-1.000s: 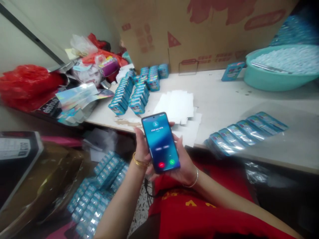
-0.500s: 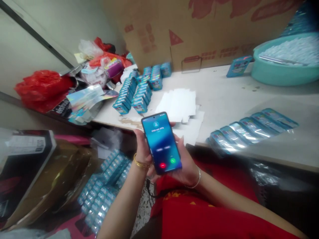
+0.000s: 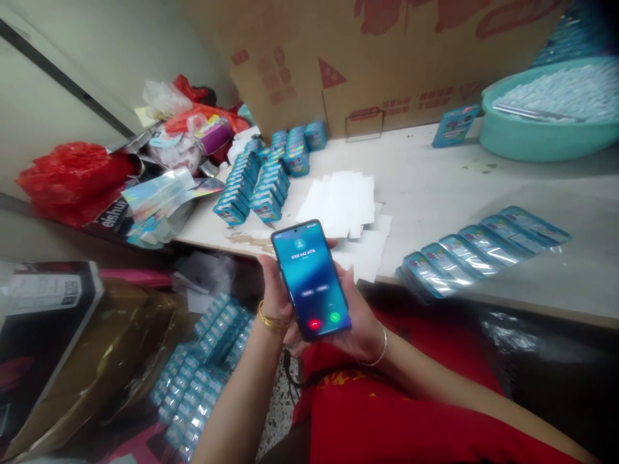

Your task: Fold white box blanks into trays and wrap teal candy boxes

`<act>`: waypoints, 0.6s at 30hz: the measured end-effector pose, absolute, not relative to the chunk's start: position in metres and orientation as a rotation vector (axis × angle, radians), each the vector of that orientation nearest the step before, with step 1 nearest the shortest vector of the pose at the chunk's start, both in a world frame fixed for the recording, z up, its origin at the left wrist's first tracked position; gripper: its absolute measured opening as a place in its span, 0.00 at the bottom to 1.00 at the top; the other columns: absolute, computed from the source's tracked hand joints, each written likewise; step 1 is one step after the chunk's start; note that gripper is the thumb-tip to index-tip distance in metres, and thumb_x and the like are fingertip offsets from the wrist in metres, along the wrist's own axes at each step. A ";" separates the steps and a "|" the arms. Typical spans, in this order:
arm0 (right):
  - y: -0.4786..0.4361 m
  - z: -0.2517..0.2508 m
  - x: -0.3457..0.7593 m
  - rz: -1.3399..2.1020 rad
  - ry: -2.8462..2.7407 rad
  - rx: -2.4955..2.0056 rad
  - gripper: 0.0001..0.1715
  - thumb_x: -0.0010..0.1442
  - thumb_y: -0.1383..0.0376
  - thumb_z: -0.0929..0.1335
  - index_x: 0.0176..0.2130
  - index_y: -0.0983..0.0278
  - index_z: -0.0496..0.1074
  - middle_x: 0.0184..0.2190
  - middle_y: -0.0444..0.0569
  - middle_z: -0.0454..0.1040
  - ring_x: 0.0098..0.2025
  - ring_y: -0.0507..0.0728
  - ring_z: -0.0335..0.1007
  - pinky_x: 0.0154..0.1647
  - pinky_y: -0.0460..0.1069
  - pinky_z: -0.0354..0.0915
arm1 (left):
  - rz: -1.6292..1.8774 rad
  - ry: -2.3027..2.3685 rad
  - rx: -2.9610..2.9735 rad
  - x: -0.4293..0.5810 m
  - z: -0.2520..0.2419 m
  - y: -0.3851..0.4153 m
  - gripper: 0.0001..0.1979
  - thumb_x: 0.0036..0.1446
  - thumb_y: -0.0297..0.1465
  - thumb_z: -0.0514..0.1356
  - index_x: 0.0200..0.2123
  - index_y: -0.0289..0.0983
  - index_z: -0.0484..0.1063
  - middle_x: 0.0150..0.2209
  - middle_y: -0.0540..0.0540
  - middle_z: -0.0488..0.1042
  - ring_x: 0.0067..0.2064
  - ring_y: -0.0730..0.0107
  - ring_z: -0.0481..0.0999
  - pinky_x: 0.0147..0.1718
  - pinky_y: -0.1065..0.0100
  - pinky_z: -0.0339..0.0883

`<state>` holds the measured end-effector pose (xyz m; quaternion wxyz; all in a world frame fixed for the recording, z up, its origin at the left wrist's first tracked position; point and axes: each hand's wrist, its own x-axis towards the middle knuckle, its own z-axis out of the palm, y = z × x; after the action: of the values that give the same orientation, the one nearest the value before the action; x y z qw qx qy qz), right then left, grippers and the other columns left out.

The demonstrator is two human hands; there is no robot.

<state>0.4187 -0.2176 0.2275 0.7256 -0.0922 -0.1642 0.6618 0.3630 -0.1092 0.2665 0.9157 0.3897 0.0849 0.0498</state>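
A smartphone [image 3: 312, 277] is held upright in front of me, its lit screen showing an incoming call with a red and a green button. My left hand [image 3: 275, 290] grips its left edge, with a gold bracelet at the wrist. On the other side, my right hand [image 3: 362, 319] is closed around the right edge and lower back; a thin silver bracelet circles that wrist. Most fingers are hidden behind the phone. Just beyond it, white paper sheets [image 3: 338, 203] lie in a loose pile on the table [image 3: 411, 187].
Rows of small blue boxes [image 3: 268, 190] stand at the back left. Overlapping blue packs [image 3: 476, 251] lie at the right, below a teal basin [image 3: 546, 138] of white pieces. A large carton [image 3: 300, 71] backs the table. Wrapped blue packs [image 3: 193, 380] sit low at left, near red bags [image 3: 75, 180].
The view has shifted slightly, so the table and its things appear a little further left. Both hands still hold the phone, and the call screen stays lit.
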 end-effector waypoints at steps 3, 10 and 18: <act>-0.217 0.226 0.419 1.475 -0.349 -0.241 0.41 0.57 0.35 0.45 0.62 0.50 0.44 0.42 0.52 0.74 0.33 0.59 0.76 0.31 0.60 0.72 | 0.112 0.184 0.825 0.364 0.264 -0.109 0.51 0.42 0.66 0.49 0.58 0.33 0.62 0.43 0.34 0.74 0.12 0.90 0.54 0.06 0.81 0.45; -0.216 0.226 0.421 1.442 -0.363 -0.202 0.41 0.58 0.36 0.46 0.62 0.52 0.45 0.43 0.53 0.73 0.33 0.60 0.76 0.32 0.60 0.72 | 0.108 0.206 0.832 0.370 0.266 -0.109 0.51 0.40 0.66 0.50 0.57 0.34 0.63 0.40 0.38 0.75 0.14 0.87 0.58 0.09 0.80 0.52; -0.217 0.223 0.422 1.429 -0.366 -0.277 0.39 0.60 0.37 0.44 0.60 0.52 0.49 0.44 0.52 0.72 0.32 0.59 0.76 0.31 0.59 0.73 | 0.109 0.279 0.898 0.371 0.260 -0.109 0.52 0.40 0.68 0.44 0.58 0.36 0.64 0.40 0.39 0.75 0.13 0.87 0.54 0.09 0.77 0.50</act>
<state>0.4216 -0.2168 0.2228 0.7313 -0.1256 -0.1662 0.6494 0.3712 -0.1086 0.2599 0.8902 0.4322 0.1342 0.0523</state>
